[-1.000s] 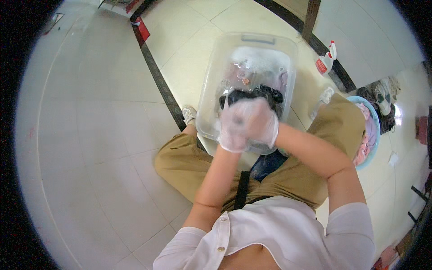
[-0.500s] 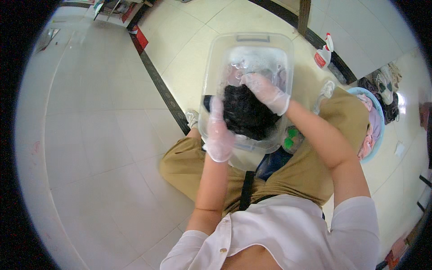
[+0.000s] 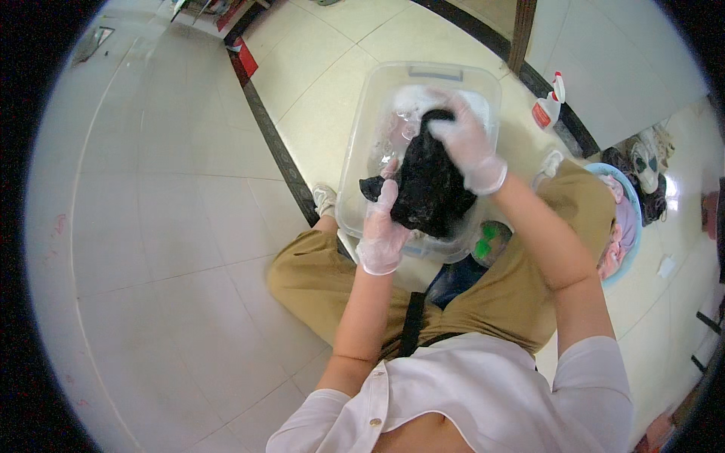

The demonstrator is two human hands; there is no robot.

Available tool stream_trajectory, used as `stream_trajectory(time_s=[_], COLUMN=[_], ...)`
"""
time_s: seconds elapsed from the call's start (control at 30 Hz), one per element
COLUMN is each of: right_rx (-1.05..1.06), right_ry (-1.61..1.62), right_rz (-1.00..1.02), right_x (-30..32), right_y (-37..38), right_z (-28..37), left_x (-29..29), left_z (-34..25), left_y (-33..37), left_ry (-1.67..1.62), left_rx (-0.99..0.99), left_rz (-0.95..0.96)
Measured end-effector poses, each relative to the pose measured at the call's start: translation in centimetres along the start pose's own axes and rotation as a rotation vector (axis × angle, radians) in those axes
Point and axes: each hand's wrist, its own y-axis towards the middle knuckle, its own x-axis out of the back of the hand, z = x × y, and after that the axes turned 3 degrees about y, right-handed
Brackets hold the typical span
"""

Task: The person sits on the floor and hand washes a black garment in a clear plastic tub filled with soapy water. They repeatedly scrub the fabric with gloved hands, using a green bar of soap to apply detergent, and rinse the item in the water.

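Note:
A wet black cloth, perhaps a garment [image 3: 432, 181], is bunched up over a see-through plastic tub [image 3: 358, 143] standing on the floor in front of me. My left hand [image 3: 384, 230], in a thin see-through glove, is closed on the cloth's lower left side with the thumb pointing up. Gloved the same way, my right hand [image 3: 470, 147] grips the cloth's upper end; its fingers are slightly blurred. White suds [image 3: 411, 100] and soapy water lie in the tub beyond the cloth. Part of the tub's inside is hidden under the cloth.
To the right, a light blue basin [image 3: 637, 226] holds pink and lilac clothes. A spray bottle [image 3: 545, 109] stands by the wall at upper right, with shoes [image 3: 646, 170] below it. A bottle with green parts [image 3: 491, 241] is beside the tub. My legs flank the tub.
My right hand has drawn the cloth's far end up and away from me. My left hand has shifted slightly right. The cloth now looks longer and narrower.

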Motion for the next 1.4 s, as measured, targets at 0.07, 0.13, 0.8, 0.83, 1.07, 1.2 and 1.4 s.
stream_trajectory(time_s=[0.07,0.13,0.8,0.83,1.07,1.2,1.4], right_rx=[0.32,0.632,-0.179,-0.191,-0.317,-0.371,-0.19], right_ry=[-0.015,-0.26,-0.461,-0.668,0.839,0.891,0.632], right_rz=[0.282,0.368,0.811,0.87,0.476,0.399,0.19], right_x=[-3.1,-4.7,0.5,1.0,1.8,2.6,1.1], right_y=[-2.6,-6.5,0.6,0.7,1.7,2.7,3.1], right_z=[0.4,3.3,-0.4,0.1,-0.7,-1.8,-1.7], left_x=[4.4,4.5,6.0,5.1,5.0,3.8,7.1], left_z=[0.8,1.3,-5.0,-5.6,-4.1,-0.7,-0.9], left_y=[0.9,1.6,0.9,1.2,0.6,-0.1,1.2], left_ry=[0.73,0.283,0.693,0.305,0.524,0.394,0.059], left_rx=[-0.249,-0.191,-0.514,-0.345,-0.028,0.063,-0.08], left_rz=[0.087,0.193,-0.111,-0.069,-0.251,-0.268,-0.318])
